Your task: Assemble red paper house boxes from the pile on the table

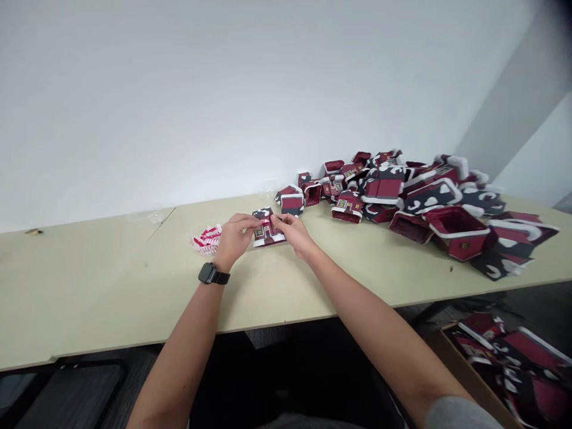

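Pinching a small maroon cardboard house point(268, 231) from both sides, the left hand point(233, 237) and right hand point(292, 233) work over a pale tabletop point(134, 286); the card looks light, stiff and crushable, best held by its edges.

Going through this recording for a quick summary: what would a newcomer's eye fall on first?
A big heap of red house-shaped boxes covers the right of the table. Near the table's middle, the left hand and right hand hold a small flattened house. More houses fill a carton below the table at lower right.
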Demonstrator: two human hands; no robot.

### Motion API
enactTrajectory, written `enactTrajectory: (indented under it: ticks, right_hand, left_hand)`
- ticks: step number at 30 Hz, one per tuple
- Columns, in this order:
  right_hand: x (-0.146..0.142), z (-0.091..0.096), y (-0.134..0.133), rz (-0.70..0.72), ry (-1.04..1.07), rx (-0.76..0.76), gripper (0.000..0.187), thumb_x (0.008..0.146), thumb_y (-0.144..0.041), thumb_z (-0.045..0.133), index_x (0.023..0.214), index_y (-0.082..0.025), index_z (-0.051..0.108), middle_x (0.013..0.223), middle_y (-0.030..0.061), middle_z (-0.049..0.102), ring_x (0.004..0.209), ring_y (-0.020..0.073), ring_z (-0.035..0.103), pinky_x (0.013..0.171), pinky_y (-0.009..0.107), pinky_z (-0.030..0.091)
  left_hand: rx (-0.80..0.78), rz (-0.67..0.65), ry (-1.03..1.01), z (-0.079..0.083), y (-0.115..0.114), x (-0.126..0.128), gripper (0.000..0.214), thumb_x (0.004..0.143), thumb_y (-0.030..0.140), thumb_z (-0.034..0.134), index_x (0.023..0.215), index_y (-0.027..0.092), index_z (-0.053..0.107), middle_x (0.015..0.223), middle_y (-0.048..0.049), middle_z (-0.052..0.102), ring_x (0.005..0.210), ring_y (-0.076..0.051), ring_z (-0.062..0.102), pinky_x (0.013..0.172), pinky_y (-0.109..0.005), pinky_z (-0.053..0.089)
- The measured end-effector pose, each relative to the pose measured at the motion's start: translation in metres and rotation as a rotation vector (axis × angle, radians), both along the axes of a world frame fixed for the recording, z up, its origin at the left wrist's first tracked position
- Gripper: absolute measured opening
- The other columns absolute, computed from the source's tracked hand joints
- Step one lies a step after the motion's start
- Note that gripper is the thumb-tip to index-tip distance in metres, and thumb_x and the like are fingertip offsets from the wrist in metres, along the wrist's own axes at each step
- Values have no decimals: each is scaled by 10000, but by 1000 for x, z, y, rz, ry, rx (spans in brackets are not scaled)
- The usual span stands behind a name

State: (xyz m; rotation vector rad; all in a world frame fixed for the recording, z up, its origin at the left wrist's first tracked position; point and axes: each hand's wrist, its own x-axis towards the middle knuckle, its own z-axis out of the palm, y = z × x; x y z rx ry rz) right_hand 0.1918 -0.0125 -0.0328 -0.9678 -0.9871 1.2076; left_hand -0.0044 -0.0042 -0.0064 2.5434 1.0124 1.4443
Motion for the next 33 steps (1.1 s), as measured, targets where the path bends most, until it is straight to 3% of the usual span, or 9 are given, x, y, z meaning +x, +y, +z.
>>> enactTrajectory:
  ticks: [5, 6, 7, 10, 12, 14, 18, 23, 33]
  right_hand:
    - [1, -1, 3, 13, 37, 47, 646, 573, -641, 958, 1002, -223, 717, 953, 15, 760, 910, 219, 719, 832, 337, 570]
    - [1, -1, 3, 13, 43, 56, 652, 571, -627, 964, 1019, -225, 715, 961, 13, 757, 918, 217, 715, 840, 337, 570]
    - [2, 0, 4, 19, 52, 67, 659, 569, -612, 969, 1040, -229, 713, 973, 12, 756, 931, 216, 711, 851, 340, 571]
    - [6, 3, 3, 76, 72, 122, 666, 585, -579, 974, 1097, -246, 706, 1027, 11, 760, 981, 216, 705, 897, 346, 578]
    - [7, 4, 0, 126, 64, 164, 654, 611, -572, 969, 1121, -257, 705, 1065, 9, 762, 1008, 216, 705, 921, 348, 582]
    - [7, 5, -2, 150, 42, 185, 664, 623, -552, 972, 1155, -263, 699, 1090, 11, 766, 1028, 224, 709, 939, 358, 586]
    - [4, 1, -3, 128, -44, 186, 719, 650, -494, 965, 1264, -251, 680, 1176, 48, 775, 1080, 255, 717, 1005, 410, 579]
    - [6, -6, 4, 54, -143, 212, 631, 665, -400, 893, 1236, -214, 699, 1205, 78, 773, 1098, 281, 714, 1034, 445, 562]
    - [8, -9, 6, 50, -159, 265, 665, 628, -384, 875, 1244, -236, 671, 1269, 74, 738, 1162, 297, 684, 1069, 459, 547]
  left_hand:
    - [-45, -12, -153, -2, 2, 2, 121, 927, 192, 736, 918, 244, 845, 1001, -67, 797, 1011, -233, 715, 955, -412, 587]
    - [-83, 7, -212, -2, 3, 3, 88, 892, 220, 787, 960, 242, 839, 1043, -72, 789, 1033, -239, 708, 962, -417, 583]
    - [-141, 17, -282, -3, 4, 4, 191, 848, 250, 840, 1038, 238, 827, 1116, -80, 776, 1062, -245, 703, 968, -421, 581]
    - [-461, -102, -485, -4, 6, 4, 597, 775, 350, 916, 1323, 228, 713, 1381, -122, 699, 1177, -273, 695, 1006, -435, 577]
    - [-706, -270, -518, -5, 6, 4, 634, 820, 429, 888, 1373, 199, 677, 1436, -146, 683, 1241, -297, 687, 1069, -455, 551]
    - [-843, -376, -494, -5, 4, 4, 590, 853, 472, 862, 1330, 165, 699, 1399, -155, 712, 1259, -316, 684, 1108, -466, 522]
    - [-832, -355, -494, -6, 0, 6, 579, 815, 460, 897, 1265, 149, 705, 1302, -147, 753, 1216, -310, 695, 1083, -453, 525]
    - [-765, -283, -474, -8, -4, 15, 572, 786, 430, 905, 1230, 148, 679, 1205, -127, 762, 1127, -271, 702, 1024, -424, 542]
    - [-754, -360, -480, -6, -5, 14, 658, 758, 383, 936, 1307, 166, 645, 1379, -158, 712, 1296, -315, 667, 1135, -473, 506]
